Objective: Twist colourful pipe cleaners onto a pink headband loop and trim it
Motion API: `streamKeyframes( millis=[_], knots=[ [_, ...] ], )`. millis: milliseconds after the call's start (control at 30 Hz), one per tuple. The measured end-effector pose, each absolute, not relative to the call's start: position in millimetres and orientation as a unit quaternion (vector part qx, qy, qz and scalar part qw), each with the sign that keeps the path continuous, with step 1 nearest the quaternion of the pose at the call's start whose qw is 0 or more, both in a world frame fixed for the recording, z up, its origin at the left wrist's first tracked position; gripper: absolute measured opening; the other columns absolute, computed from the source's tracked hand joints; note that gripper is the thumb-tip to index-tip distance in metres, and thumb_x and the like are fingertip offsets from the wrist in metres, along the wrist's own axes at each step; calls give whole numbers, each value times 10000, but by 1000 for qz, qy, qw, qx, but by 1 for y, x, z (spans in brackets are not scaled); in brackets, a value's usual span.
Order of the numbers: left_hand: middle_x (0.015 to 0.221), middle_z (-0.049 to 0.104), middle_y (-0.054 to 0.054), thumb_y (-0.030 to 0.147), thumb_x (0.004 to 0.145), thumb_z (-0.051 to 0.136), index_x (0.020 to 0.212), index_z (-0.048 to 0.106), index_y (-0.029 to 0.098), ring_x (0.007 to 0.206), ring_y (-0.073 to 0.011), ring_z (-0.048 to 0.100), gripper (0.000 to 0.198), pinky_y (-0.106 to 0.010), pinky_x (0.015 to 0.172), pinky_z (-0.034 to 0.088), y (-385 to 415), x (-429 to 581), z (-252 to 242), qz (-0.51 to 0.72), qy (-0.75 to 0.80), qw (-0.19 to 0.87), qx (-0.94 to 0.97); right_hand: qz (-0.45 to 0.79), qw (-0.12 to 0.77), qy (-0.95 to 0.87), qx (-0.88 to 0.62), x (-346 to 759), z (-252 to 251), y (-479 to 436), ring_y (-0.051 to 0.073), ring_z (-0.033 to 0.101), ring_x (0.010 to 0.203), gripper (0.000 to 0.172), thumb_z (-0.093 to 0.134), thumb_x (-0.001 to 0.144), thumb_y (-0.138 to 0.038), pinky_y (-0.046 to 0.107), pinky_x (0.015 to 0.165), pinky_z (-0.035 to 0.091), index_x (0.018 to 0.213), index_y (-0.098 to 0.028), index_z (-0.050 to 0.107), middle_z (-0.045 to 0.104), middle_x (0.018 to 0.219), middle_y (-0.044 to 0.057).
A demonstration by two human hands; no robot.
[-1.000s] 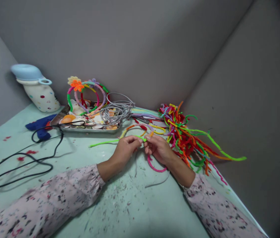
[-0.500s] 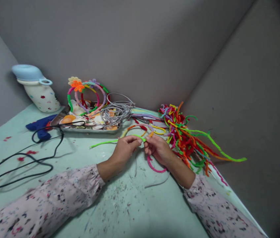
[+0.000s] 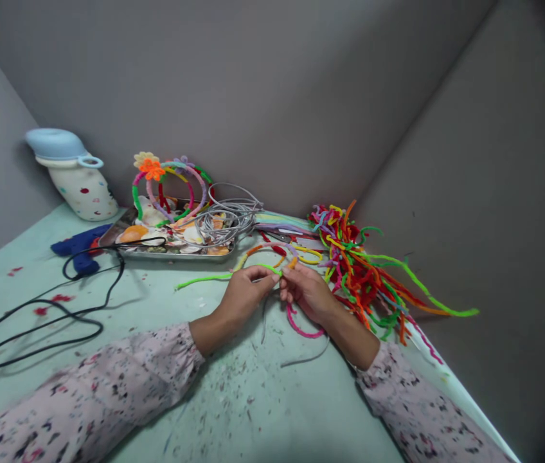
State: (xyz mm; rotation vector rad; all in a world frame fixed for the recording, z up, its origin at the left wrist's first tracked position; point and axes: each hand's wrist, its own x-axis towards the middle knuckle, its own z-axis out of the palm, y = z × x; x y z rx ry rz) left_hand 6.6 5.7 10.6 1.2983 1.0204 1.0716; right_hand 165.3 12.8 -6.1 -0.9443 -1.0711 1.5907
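Note:
My left hand is closed, thumb and forefinger pinching a bright green pipe cleaner whose loose end points left above the table. Fingertips almost touching it, my right hand is closed on a wire hoop wrapped in coloured pipe cleaners. Orange, yellow and lilac wrapping shows on the hoop's far side, and a pink stretch curves below my right hand. Bare grey wire sticks out past the pink. My fingers hide the spot where the green strand meets the hoop.
Behind my hands, a metal tray holds shells, with coiled grey wire and finished flower hoops on it. A blue glue gun, its black cord and a bottle are left. Tangled pipe cleaners lie right.
Both hands stay nearly in place, still pinching at the hoop. The green strand bends slightly differently over my left fingers; its loose end has barely moved.

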Motion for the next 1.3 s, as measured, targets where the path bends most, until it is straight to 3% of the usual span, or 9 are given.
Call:
streamKeyframes(
  millis=[333,633,900,1033,1300],
  knots=[
    [598,588,1,283,754,619,652,667,152,545,-106,451,173,-242,550,332,6,6,8,457,439,547,547,646,483,-448,-386,164,-6,11,79,584,440,268,704,756,-398,158,365,410,734,-157,586,632,628,-17],
    [546,548,21,262,743,619,603,645,161,530,-104,433,174,-248,560,331,6,5,6,461,445,527,558,634,468,-457,-412,163,-5,11,79,551,402,258,682,767,-362,159,365,399,657,-149,587,600,515,-13],
    [579,590,6,249,743,589,608,637,156,569,-120,496,171,-249,598,365,8,7,5,462,433,547,548,638,488,-440,-401,161,-2,9,85,591,448,249,720,715,-362,164,385,416,738,-156,582,642,631,-12],
    [623,615,-5,224,737,587,634,644,144,623,-128,527,143,-249,636,381,8,8,2,465,433,541,552,624,475,-455,-422,160,-2,9,74,558,413,254,694,731,-372,163,385,408,698,-158,562,619,567,-21],
    [571,565,6,247,735,606,622,626,143,548,-107,453,155,-245,562,325,8,8,7,461,432,560,537,617,477,-459,-426,158,-4,9,85,578,432,231,669,747,-365,169,386,406,713,-163,561,622,592,-23]
  ],
)
